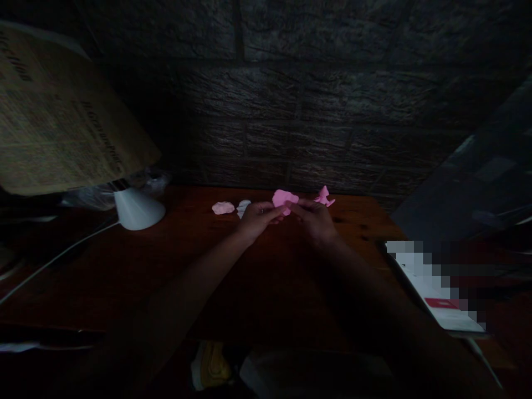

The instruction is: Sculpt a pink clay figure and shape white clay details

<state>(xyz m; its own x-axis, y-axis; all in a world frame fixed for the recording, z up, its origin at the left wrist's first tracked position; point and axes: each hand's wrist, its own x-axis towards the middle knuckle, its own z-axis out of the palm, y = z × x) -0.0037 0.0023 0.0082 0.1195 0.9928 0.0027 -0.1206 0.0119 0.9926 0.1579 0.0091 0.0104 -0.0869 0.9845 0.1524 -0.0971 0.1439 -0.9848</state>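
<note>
A flattened, uneven piece of pink modelling clay point(284, 200) is pinched between my two hands, just above the far part of the table. My left hand point(260, 218) grips its lower left edge, thumb on top. On the other side, my right hand point(315, 219) holds the right edge with thumb and fingers. Behind my right hand lies a darker pink clay shape point(325, 197), partly hidden by it. To the left of my left hand are a white piece point(243, 208) and a pale pink lump point(223, 208), both on the table.
The wooden table point(166, 277) backs onto a dark brick-patterned wall point(270, 100). At left stands a lamp with a white base point(139, 209) and newsprint shade point(66, 116), its cord trailing left. A partly pixelated white flat object point(451, 318) lies at the right edge.
</note>
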